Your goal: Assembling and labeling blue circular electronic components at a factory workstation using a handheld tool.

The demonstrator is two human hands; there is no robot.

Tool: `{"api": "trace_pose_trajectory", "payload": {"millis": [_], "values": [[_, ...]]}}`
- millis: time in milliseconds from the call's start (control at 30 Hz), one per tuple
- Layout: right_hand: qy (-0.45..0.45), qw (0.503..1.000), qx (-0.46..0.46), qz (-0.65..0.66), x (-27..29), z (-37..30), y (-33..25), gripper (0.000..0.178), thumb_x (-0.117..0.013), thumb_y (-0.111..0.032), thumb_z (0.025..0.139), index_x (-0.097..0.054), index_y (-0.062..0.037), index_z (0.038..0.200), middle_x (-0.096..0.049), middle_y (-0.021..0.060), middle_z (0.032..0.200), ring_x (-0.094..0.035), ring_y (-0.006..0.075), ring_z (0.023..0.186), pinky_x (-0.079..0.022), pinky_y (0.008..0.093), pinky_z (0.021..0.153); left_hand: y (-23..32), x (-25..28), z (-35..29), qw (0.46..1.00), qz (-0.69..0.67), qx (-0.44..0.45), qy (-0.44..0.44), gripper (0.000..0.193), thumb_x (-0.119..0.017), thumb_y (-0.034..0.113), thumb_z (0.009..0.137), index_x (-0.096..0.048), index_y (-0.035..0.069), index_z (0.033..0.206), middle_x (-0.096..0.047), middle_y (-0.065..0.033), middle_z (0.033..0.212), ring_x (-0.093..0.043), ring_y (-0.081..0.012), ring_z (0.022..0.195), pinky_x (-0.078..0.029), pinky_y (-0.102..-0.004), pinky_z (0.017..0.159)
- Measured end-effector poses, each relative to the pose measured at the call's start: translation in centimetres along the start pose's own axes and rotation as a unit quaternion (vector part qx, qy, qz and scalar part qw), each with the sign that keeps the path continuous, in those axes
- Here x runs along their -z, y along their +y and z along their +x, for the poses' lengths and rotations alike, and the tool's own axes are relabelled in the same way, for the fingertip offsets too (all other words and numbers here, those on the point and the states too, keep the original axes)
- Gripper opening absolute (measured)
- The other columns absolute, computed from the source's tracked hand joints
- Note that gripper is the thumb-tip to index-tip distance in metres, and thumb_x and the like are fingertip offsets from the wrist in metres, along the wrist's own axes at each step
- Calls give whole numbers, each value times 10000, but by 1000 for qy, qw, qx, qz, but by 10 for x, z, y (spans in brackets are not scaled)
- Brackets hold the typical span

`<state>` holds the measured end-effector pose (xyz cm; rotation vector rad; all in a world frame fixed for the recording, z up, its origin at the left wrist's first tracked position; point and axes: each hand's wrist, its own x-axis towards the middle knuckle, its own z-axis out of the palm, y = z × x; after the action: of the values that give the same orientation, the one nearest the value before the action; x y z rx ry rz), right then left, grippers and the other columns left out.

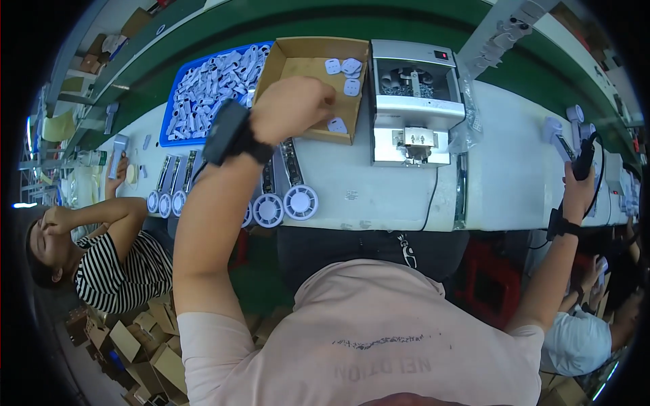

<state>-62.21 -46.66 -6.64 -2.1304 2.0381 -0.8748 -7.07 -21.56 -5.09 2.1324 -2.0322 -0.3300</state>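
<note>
My left hand (292,107) is over the shallow cardboard box (298,51), fingers curled together. Whatever they may pinch is hidden. Inside the box lie several pale lilac rounded-square plates (351,87), mostly toward its right side. Far out to the right, my right hand (577,191) is closed around a black corded tool (583,164), perhaps an electric screwdriver. Beside that tool stand pale lilac handheld-fan parts (556,135). Handheld fans with exposed circuit boards (300,201) lie in a row below my left forearm, which covers some of them.
A blue tray (164,128) full of lilac handle parts sits left of the box. Right of it stands a silver screw-feeding machine (412,108) with a cable running to the table's front edge. A person in a striped shirt (118,271) is at left; another person (579,342) works at right.
</note>
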Motion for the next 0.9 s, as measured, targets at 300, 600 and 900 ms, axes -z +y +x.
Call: {"api": "trace_pose_trajectory", "payload": {"millis": [300,600,900], "values": [[-161,939,60,298,81,-107,-96,366,-811,-26,854,-648,-13,1181,-668,22,1056,-621,89,884,-512,255,770,-12,-18,28,978,-104,7,-181,230,-782,87,766,-568,49,841,-626,-124,754,-643,-329,791,-487,-449,728],[-365,771,262,451,18,-156,-198,491,-870,-190,794,-653,-16,1198,-683,90,988,-663,179,891,-540,322,842,-14,-15,28,961,-143,31,-236,198,-766,75,822,-614,22,937,-637,-91,791,-619,-247,768,-504,-389,751],[-481,758,121,424,-1,-172,-229,429,-891,-116,756,-700,-25,1129,-722,69,983,-682,152,907,-547,300,817,77,10,-54,945,-251,19,209,233,-735,9,892,-718,23,1124,-722,-97,912,-680,-208,809,-549,-300,753]]}}
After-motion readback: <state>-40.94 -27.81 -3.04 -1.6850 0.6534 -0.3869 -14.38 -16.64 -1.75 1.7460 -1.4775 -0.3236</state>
